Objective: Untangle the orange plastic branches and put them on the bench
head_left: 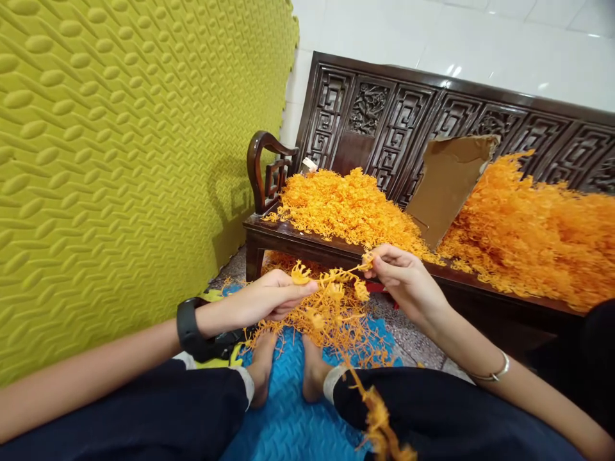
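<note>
My left hand (pixel 273 294) is closed, thumb and fingers pinching a thin branching strand of orange plastic pieces (pixel 335 290). A curly orange piece stands up beside its thumb. My right hand (pixel 406 275), also closed, pinches a small orange piece at the strand's upper right end, close to the bench's front edge. Between the hands the strand is stretched. A long tail of it (pixel 377 416) hangs down over the right leg, blurred near the bottom. The fingertips partly hide what they grip.
A dark carved wooden bench (pixel 298 240) bears a heap of small orange pieces (pixel 346 205) and a larger orange pile (pixel 542 230), with a cardboard sheet (pixel 446 186) between. Orange stick scraps (pixel 355 339) lie on a blue foam mat (pixel 283 422) around the feet. A yellow foam mat (pixel 120 160) stands at left.
</note>
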Action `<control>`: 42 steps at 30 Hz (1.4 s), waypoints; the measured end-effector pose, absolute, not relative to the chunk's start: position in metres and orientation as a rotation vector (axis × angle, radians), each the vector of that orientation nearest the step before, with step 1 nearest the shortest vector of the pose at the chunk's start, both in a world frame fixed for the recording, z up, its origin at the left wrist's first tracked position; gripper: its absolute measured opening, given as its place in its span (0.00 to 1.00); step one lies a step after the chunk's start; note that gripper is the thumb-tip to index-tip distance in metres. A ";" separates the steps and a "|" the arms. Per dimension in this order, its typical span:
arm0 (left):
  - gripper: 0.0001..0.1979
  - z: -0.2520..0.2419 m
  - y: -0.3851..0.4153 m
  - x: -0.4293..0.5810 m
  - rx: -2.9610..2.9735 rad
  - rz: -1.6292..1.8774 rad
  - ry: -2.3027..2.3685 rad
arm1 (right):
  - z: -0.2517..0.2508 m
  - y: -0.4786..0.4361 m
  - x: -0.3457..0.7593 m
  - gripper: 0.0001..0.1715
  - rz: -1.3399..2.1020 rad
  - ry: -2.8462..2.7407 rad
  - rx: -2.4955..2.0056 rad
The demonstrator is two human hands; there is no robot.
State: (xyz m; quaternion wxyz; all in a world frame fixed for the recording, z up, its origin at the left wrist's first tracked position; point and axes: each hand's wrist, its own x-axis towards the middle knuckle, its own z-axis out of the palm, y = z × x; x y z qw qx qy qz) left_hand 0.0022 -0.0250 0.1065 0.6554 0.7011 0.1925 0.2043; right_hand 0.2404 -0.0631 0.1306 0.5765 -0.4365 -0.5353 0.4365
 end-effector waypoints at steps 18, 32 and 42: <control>0.25 0.111 -0.036 0.013 1.773 0.587 0.564 | 0.135 -0.062 0.241 0.08 0.889 -1.120 -0.995; 0.24 0.115 -0.042 0.013 1.847 0.663 0.628 | 0.128 -0.061 0.239 0.07 0.867 -1.138 -0.989; 0.25 0.102 -0.022 -0.027 1.709 0.860 0.807 | 0.120 -0.062 0.330 0.10 0.497 -0.844 -0.862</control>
